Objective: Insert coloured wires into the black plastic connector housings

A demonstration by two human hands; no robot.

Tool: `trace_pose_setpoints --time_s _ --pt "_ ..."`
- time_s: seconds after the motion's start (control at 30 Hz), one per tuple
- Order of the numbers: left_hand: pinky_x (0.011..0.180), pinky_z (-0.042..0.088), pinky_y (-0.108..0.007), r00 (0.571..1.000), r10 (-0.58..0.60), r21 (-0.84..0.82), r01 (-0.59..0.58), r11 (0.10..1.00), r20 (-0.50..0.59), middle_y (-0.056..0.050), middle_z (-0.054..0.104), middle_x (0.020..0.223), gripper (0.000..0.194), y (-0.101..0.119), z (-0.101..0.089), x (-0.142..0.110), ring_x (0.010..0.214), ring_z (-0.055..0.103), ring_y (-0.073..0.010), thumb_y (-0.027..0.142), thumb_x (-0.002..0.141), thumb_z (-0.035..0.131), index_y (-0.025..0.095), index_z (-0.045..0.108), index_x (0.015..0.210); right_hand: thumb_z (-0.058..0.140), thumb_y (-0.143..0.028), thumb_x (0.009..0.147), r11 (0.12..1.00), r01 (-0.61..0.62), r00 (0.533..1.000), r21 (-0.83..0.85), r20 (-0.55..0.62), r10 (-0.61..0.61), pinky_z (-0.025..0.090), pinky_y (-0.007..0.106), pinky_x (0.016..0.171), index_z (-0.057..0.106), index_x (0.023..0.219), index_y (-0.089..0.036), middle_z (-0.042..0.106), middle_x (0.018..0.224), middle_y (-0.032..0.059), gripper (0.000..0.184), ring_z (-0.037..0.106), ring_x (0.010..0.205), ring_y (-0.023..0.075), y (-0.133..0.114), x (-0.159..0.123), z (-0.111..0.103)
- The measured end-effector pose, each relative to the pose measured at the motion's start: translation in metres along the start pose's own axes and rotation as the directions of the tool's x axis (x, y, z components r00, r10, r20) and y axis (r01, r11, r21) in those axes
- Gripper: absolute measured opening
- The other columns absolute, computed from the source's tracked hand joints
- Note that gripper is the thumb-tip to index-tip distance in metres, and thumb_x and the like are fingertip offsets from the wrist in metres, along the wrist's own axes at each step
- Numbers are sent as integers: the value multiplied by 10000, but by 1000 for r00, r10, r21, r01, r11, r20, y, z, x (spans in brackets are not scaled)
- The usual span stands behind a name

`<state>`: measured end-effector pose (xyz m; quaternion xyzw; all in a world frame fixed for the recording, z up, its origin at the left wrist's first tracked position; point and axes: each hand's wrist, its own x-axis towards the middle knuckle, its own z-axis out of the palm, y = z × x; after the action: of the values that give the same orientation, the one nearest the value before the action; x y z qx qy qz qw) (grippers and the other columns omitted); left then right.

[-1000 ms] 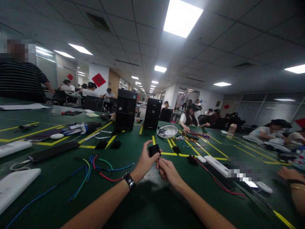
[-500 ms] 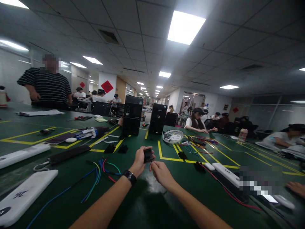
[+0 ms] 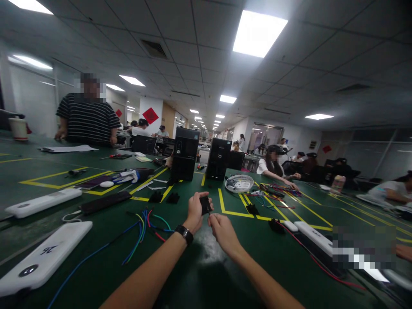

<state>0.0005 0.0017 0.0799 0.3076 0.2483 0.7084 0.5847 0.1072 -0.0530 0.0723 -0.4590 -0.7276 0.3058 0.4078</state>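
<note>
Work in hand: close handling of a small black block [image 3: 205,205], which appears to be held up for the fingers to work at its lower edge.
Black block: at the centre of the frame, raised above the green table [image 3: 174,279], in front of the two black computer towers [image 3: 185,156].
Left hand [image 3: 194,212]: clamped on the block, fingers behind it and thumb toward its upper edge.
Right hand [image 3: 222,229]: thumb and forefinger pinched together on what looks like a thin dark piece [image 3: 209,211] just under the block; too small to name.
Next move, as a judgement: calls for a steady left grip and fine fingertip control on the right.
Forearms: rising from the lower edge of the frame and converging at its centre, both wrists clear of the table; a dark wristwatch [image 3: 184,234] sits on the left one.
Coloured wires [image 3: 141,234]: lying loose left of centre, near the left wrist.
Spare black pieces: one [image 3: 173,198] left of the hands, another [image 3: 252,209] to their right by the yellow tape [image 3: 236,213].
White basket [image 3: 238,184]: right of the towers.
</note>
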Motion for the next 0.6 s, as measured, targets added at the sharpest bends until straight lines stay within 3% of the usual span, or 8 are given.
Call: trace_pose_setpoints --time_s 0.17,0.27,0.37,0.47,0.6 --pt "443 445 -304 989 -132 -83 127 988 -64 -25 541 524 307 -2 4 -4 406 528 -158 286 857 314 88 493 1008 341 -400 904 999 28 998 39 -55 -26 260 208 462 410 655 -200 350 495 -66 327 334 444 90 11 -9 13" --pt "438 439 -289 992 -105 -61 101 993 -67 -23 546 535 315 -6 6 -5 406 525 -151 301 855 331 93 496 1025 337 -386 904 998 2 997 62 -75 3 272 211 471 420 661 -201 346 490 -66 317 343 453 98 11 -10 19" --pt "424 419 -254 996 -9 7 10 1000 -89 -17 552 545 321 -10 7 -6 401 521 -136 332 858 351 111 503 1033 335 -333 899 1000 12 985 -24 -173 -16 305 224 524 440 635 -191 462 566 -19 317 414 529 113 5 -11 25" --pt "427 417 -246 997 -50 26 52 998 -54 -9 539 524 308 -9 6 -6 391 515 -130 330 862 352 111 497 1022 340 -299 895 992 43 981 -117 -184 -64 314 232 560 461 629 -184 523 624 9 314 454 576 123 3 -12 26" --pt "443 436 -283 987 -148 -18 149 989 58 -23 544 532 300 -1 4 -6 404 525 -145 324 866 338 102 495 991 339 -338 909 995 57 994 -82 -90 -64 282 218 503 461 651 -192 433 514 -39 320 404 492 108 8 -14 17"
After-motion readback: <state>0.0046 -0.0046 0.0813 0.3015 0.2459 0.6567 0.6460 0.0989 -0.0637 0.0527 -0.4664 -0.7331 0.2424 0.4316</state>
